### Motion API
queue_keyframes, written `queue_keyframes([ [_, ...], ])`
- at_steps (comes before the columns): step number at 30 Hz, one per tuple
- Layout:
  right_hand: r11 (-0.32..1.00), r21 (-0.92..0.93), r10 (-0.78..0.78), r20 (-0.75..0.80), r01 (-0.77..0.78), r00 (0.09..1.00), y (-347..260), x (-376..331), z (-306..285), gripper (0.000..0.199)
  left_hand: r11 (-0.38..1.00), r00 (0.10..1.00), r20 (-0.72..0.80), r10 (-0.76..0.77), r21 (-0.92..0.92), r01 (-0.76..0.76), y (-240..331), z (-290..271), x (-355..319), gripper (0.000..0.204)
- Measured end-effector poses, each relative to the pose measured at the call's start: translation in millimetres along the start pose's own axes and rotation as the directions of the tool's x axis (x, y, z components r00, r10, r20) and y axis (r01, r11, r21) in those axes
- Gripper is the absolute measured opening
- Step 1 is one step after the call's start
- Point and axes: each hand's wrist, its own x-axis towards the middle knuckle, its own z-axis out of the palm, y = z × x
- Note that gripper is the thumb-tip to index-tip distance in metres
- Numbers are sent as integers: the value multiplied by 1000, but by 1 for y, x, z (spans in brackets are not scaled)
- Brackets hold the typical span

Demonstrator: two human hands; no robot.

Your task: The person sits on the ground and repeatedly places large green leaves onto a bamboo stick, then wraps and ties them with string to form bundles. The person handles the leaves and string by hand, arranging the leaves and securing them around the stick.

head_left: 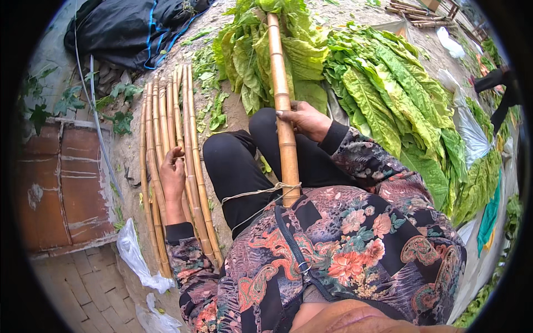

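My right hand (310,122) is wrapped round a bamboo pole (284,139) that runs from my lap away over my knees. Large yellow-green leaves (250,61), which look like tobacco leaves, hang in a bunch along the pole's far part. Thin string (250,195) is tied round the pole's near end and stretches left past my knee. My left hand (174,178) is at the left, over several bamboo poles lying side by side (194,161). Its fingers are curled closed, and whatever they hold is too small to make out.
To the right lies a big heap of green leaves (388,89). A black tarp with blue edging (119,30) lies at the far left. Rusty brown sheeting (66,177) and white plastic bags (136,258) are on the left. More poles (422,14) lie at the far right.
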Motion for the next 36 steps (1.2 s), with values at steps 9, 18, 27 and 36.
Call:
queue_keyframes([
  [9,970,244,-48,163,7,986,5,-23,-5,51,876,899,414,143,370,-309,96,176,228,97],
  [18,219,-600,-641,-683,-770,350,68,-171,-271,100,990,753,655,-54,-65,128,60,195,203,51],
  [27,49,-505,-524,-748,-862,408,60,-176,-335,95,767,908,392,-150,-533,357,167,152,121,18],
  [36,372,-443,-202,-896,-815,395,70,-137,-380,41,869,966,191,174,-491,-60,167,149,70,32],
])
